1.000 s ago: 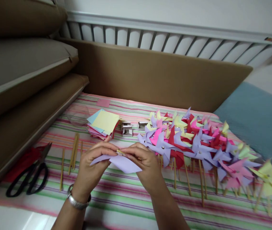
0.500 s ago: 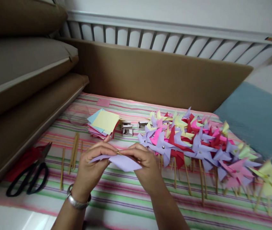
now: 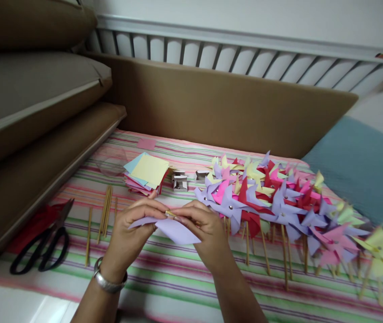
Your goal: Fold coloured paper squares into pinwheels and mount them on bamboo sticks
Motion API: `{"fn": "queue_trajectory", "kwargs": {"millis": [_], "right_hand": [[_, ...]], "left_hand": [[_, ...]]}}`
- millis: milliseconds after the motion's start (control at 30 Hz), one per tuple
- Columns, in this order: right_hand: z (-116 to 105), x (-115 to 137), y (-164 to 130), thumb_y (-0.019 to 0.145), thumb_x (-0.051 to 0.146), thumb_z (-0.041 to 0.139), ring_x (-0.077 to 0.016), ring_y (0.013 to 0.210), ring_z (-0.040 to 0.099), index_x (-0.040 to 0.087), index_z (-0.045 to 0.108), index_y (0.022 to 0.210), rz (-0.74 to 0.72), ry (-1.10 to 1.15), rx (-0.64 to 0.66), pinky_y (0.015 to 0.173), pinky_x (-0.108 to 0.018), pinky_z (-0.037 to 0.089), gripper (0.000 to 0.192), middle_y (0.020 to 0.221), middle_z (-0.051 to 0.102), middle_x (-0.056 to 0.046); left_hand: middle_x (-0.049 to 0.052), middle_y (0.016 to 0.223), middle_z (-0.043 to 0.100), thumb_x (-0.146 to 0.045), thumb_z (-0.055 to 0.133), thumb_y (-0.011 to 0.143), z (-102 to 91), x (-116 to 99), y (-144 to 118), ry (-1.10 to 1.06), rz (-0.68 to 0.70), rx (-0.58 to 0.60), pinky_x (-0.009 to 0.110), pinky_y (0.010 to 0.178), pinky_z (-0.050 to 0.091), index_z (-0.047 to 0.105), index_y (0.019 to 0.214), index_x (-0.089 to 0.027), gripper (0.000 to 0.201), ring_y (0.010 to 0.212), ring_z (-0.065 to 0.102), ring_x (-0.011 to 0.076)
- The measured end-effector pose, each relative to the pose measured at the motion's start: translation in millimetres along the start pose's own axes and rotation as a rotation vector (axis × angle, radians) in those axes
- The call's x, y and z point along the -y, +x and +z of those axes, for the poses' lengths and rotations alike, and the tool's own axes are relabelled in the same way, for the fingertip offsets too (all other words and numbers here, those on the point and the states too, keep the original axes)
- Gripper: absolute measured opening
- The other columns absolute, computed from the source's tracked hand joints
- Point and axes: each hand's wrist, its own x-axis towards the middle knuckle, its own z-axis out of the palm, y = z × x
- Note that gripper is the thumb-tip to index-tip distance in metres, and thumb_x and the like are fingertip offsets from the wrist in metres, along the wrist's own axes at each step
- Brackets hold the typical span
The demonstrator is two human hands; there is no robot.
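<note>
Both of my hands hold a lilac paper square (image 3: 174, 229) above the striped cloth (image 3: 164, 287). My left hand (image 3: 130, 237), with a silver bracelet on the wrist, pinches the paper's left side. The fingertips of my right hand (image 3: 204, 233) meet the left ones at a small yellowish piece (image 3: 169, 214) on the paper's top edge. Just right of my hands lies a long heap of finished paper pinwheels (image 3: 279, 202) on wooden sticks, in lilac, pink, red and yellow.
A stack of coloured paper squares (image 3: 147, 172) lies beyond my hands, with small grey pieces (image 3: 179, 181) beside it. Loose wooden sticks (image 3: 105, 211) and black scissors (image 3: 39, 246) lie to the left. Brown cushions (image 3: 26, 98) rise at left and behind.
My hands and the lilac paper have barely shifted; the fingertips stay pinched together at the paper's top edge. The view has moved slightly.
</note>
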Motion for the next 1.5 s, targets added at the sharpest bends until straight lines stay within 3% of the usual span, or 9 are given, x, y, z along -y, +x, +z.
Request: {"fn": "queue_trajectory", "kwargs": {"millis": [1200, 1500], "right_hand": [[3.3, -7.8, -4.1, 0.082, 0.023, 0.061, -0.0132, 0.071, 0.061, 0.025, 0.073, 0.09, -0.058, -0.053, -0.012, 0.059, -0.024, 0.047, 0.015, 0.077, 0.062, -0.003], [7.1, -5.9, -3.6, 0.08, 0.019, 0.062, -0.0133, 0.068, 0.061, 0.025, 0.074, 0.088, -0.073, -0.026, -0.07, 0.057, -0.023, 0.046, 0.015, 0.072, 0.062, -0.003]], "left_hand": [[0.0, 0.085, 0.072, -0.011, 0.067, 0.072, 0.8, 2.5, -0.7, -0.012, 0.013, -0.024, 0.046, 0.105, 0.035, 0.07, 0.078, -0.024, 0.015, 0.083, 0.065, 0.0159], [0.0, 0.084, 0.071, -0.011, 0.066, 0.073, 1.9, 2.4, -0.7, -0.003, 0.039, -0.021, 0.046, 0.105, 0.036, 0.07, 0.079, -0.024, 0.015, 0.081, 0.065, 0.0156]]}}
